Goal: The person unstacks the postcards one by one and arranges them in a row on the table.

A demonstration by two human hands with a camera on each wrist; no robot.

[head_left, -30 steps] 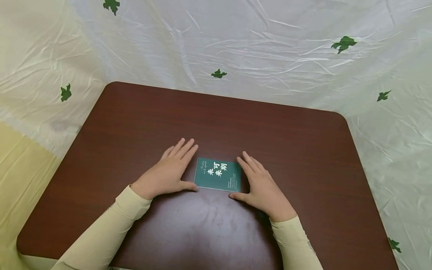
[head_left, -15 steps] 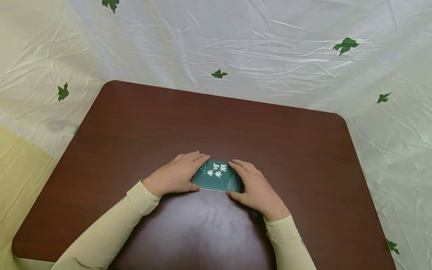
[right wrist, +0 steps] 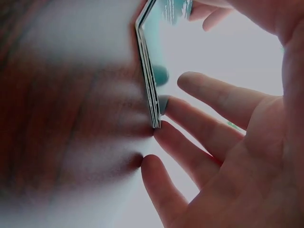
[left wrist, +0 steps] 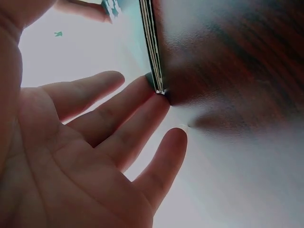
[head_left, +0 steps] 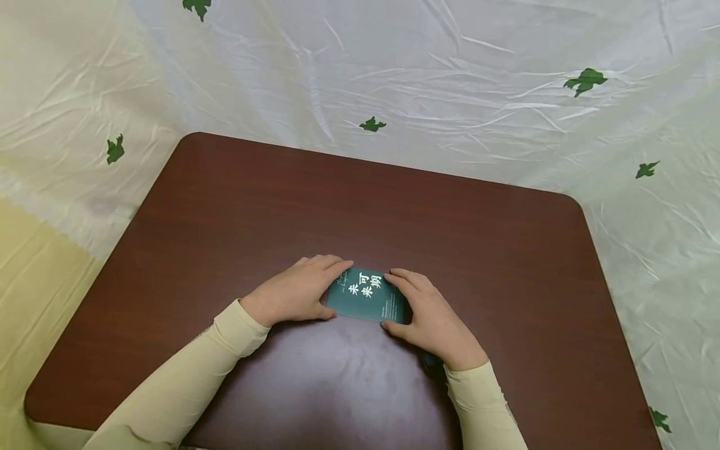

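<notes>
A small thin green notebook [head_left: 367, 300] with white Chinese characters lies cover up on the table between the hands. My left hand [head_left: 300, 290] holds its left end, thumb at the near edge and fingers at the far corner. The right end is held the same way by my right hand [head_left: 433, 315]. In the left wrist view two fingertips touch the corner of the notebook [left wrist: 151, 42], whose edge shows thin layers. The right wrist view shows fingertips on the opposite corner of the notebook [right wrist: 148, 71]; the little finger [right wrist: 156, 178] rests on the table.
The brown wooden table [head_left: 253, 200] has rounded corners and a shiny patch near the front. White sheeting [head_left: 450, 94] with green leaf shapes hangs behind and beside it. A small dark object [head_left: 432, 364] sits under the right wrist.
Both hands have come in from the sides of the notebook, and their fingers have drawn in to its far corners. During the last half second they have hardly moved.
</notes>
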